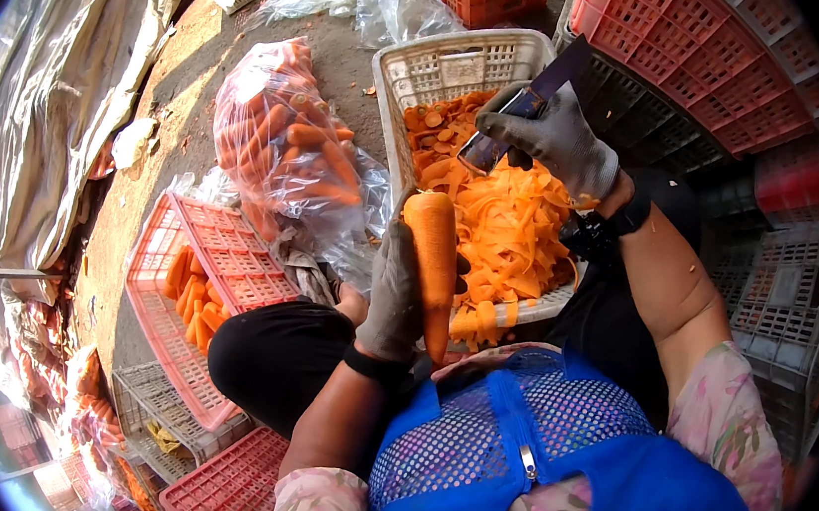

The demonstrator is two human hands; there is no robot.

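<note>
My left hand (393,294), in a grey work glove, is closed round a large orange carrot (430,248). The carrot stands nearly upright, thick end away from me and tip toward my chest. In my gloved right hand (563,140) is a knife (561,70) with a broad dark blade pointing up and to the right. The knife is apart from the carrot, over a cream plastic crate (386,83). Orange carrot peelings (517,232) heap up in this crate, with round carrot slices (433,123) toward its far end.
A clear plastic bag of carrots (288,133) lies on the ground to the left. Nearer, a tilted pink crate (222,231) holds peeled carrots (193,298). Red crates (670,53) are stacked at the right, grey ones (780,294) below them. A pale sheet (70,70) hangs far left.
</note>
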